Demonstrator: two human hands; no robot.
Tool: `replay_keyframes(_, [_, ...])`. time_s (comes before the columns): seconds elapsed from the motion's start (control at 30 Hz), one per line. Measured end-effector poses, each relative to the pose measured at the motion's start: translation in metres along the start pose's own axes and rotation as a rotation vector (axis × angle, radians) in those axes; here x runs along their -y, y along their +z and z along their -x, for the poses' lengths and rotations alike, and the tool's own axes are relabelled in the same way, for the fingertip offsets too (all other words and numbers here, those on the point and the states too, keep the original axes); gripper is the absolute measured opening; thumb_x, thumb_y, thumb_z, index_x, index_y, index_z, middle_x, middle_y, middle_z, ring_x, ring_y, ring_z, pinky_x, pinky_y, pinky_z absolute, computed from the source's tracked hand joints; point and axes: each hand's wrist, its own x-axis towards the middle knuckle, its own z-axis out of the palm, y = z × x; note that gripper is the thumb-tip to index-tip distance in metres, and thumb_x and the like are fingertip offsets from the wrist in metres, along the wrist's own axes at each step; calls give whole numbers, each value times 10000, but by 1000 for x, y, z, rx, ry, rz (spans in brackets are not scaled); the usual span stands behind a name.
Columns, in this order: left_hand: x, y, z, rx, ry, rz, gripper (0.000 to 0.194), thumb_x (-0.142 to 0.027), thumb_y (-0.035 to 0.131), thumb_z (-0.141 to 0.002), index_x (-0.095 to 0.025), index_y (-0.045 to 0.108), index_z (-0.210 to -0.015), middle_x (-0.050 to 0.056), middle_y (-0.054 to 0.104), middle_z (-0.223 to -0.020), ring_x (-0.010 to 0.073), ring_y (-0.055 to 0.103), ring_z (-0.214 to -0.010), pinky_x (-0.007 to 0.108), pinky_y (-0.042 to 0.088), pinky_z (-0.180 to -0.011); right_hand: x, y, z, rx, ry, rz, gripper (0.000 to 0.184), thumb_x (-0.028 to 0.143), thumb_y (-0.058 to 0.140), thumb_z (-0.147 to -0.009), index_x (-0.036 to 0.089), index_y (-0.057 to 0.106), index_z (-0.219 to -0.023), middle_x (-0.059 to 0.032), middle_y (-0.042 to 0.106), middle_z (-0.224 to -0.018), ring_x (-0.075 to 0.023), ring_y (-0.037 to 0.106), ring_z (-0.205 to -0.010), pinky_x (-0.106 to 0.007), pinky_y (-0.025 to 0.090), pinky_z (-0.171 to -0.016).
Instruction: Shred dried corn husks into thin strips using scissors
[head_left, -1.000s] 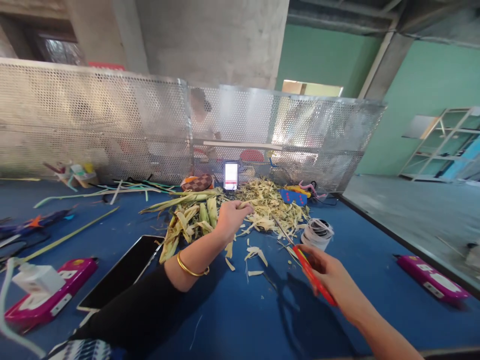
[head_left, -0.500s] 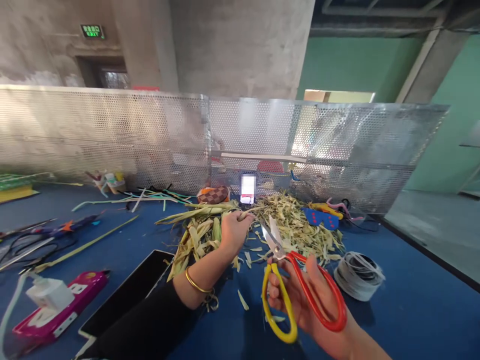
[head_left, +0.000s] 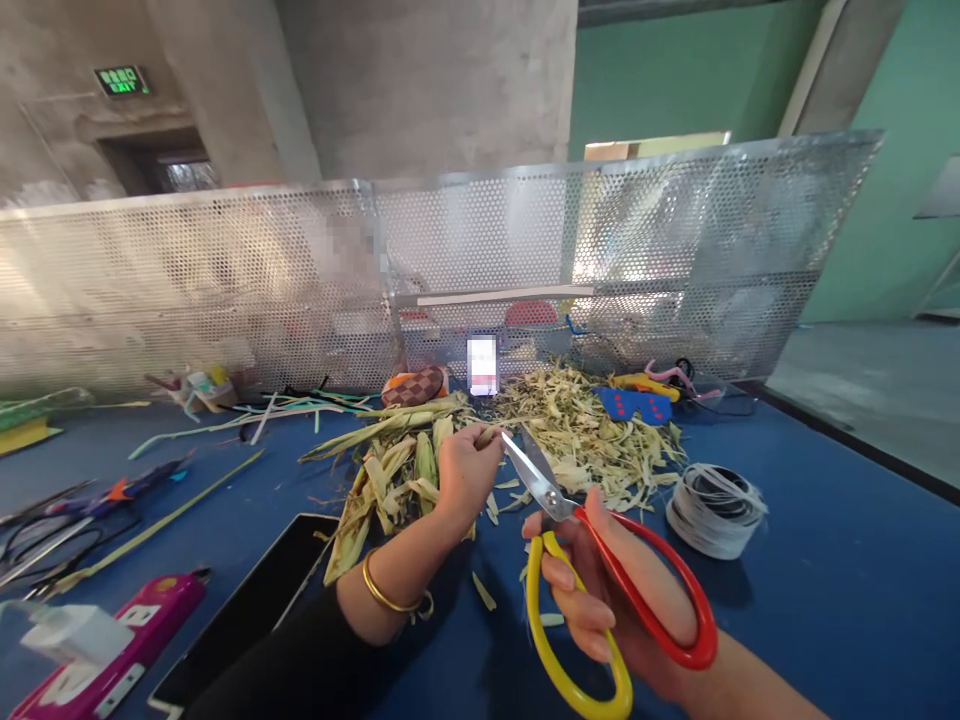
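My left hand (head_left: 461, 478), with a gold bracelet at the wrist, pinches a small piece of corn husk (head_left: 490, 436), mostly covered by the fingers. In my right hand (head_left: 596, 590) is a pair of scissors (head_left: 537, 484) with one red and one yellow handle. Thumb and fingers sit in the loops, and the blades are slightly parted, tips close to the left fingertips. Long corn husks (head_left: 390, 475) lie beside and behind the left hand. A heap of cut husk bits (head_left: 592, 440) spreads beyond the scissors, with a few scraps on the blue table.
A roll of white strapping (head_left: 716, 512) stands at the right. A black tray (head_left: 247, 600) and a magenta power strip (head_left: 124, 640) lie at the left. Behind the husks are a lit phone (head_left: 483, 365), a checkered pouch (head_left: 414, 387) and a perforated metal screen (head_left: 480, 230).
The scissor blades have come closer together, and their tips have moved left towards my left fingertips. The pale husk strip beyond those fingers no longer shows. The camera view has tilted and shifted.
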Motion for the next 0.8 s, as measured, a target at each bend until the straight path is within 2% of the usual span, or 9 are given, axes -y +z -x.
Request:
replay_keyframes(0.23, [-3,6,8,25,2,-27,220,-349,562,-703,-158,604,-603,-55,439,-512,95,381,-526,200,300,-505,2,1,1,-58,-10,7,557,664,413,-819,160,599,-964,30,472,-625,-30,320,-387,-165,361,-360])
replay_keyframes(0.37, [-4,8,12,60,3,-40,233,-340,557,-706,-153,561,-567,-66,350,-500,80,306,-511,199,258,-488,3,-1,-1,-101,-45,29,539,650,406,-833,159,595,-952,46,451,-602,-22,282,-366,-159,342,-342])
replay_keyframes(0.47, [-2,10,13,66,-5,-36,229,-331,566,-693,-148,565,-555,-66,347,-497,78,308,-513,202,260,-496,3,1,-1,-165,-40,42,515,642,441,-824,158,590,-917,67,412,-579,-8,219,-344,-139,276,-309])
replay_keyframes(0.6, [0,10,9,114,-93,83,186,-322,612,-660,-137,624,-637,-50,455,-525,80,370,-511,206,292,-502,5,0,-1,-287,-85,164,509,663,502,-772,175,568,-902,84,393,-553,-8,196,-330,-143,205,-297])
replay_keyframes(0.7, [-8,4,4,235,-340,238,202,-326,665,-644,-139,619,-702,-77,379,-476,46,254,-414,196,191,-413,13,-10,-1,-495,-159,518,518,692,473,-756,201,546,-904,75,425,-540,-38,299,-335,-169,228,-331])
replay_keyframes(0.77, [-18,-2,2,356,-538,366,210,-336,663,-678,-147,589,-735,-101,295,-466,31,165,-381,192,96,-385,21,-19,0,-661,-151,988,462,656,494,-762,207,540,-862,43,492,-553,-89,429,-381,-201,281,-374])
replay_keyframes(0.8, [-22,-5,1,375,-593,432,186,-314,648,-700,-147,579,-744,-94,324,-491,24,177,-378,186,87,-377,25,-24,1,-747,-123,1308,413,612,563,-736,212,542,-835,20,533,-567,-125,495,-428,-219,310,-402])
